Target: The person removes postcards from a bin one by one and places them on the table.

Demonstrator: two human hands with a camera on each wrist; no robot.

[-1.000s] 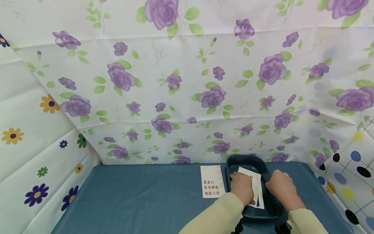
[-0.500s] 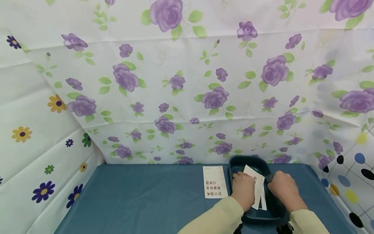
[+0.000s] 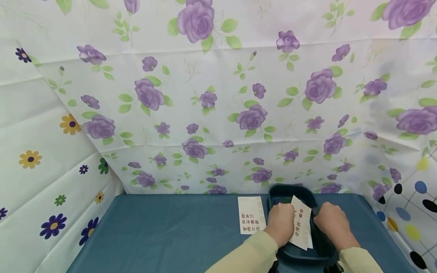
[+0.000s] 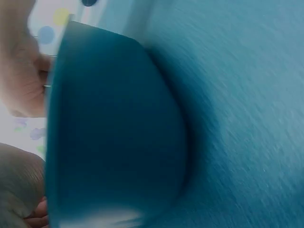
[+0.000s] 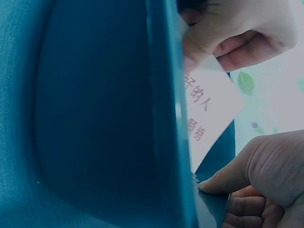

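Note:
A dark teal plastic basin [image 3: 300, 260] stands on the right of the table. Over its inside, my left hand [image 3: 280, 223] pinches a white printed card [image 3: 301, 223] at the card's left edge, thumb and fingers bent. The card tilts, and a second white card [image 3: 310, 240] shows partly behind it. My right hand [image 3: 332, 223] grips the basin's right rim; in the right wrist view its thumb [image 5: 221, 180] lies on the inner side and its fingers [image 5: 247, 209] curl outside. A greyish strip with a jagged edge lies by that thumb, its kind unclear.
Left of the basin, another white card [image 3: 252, 216] with printed characters lies flat on the blue cloth-covered table [image 3: 164, 235]. Something blue [image 3: 279, 200] shows inside the basin, largely hidden. A flowered sheet [image 3: 191, 110] closes off the back.
My left hand has shifted a little left, and the card in it has turned, so more of its print faces the head camera. The right hand stays on the rim.

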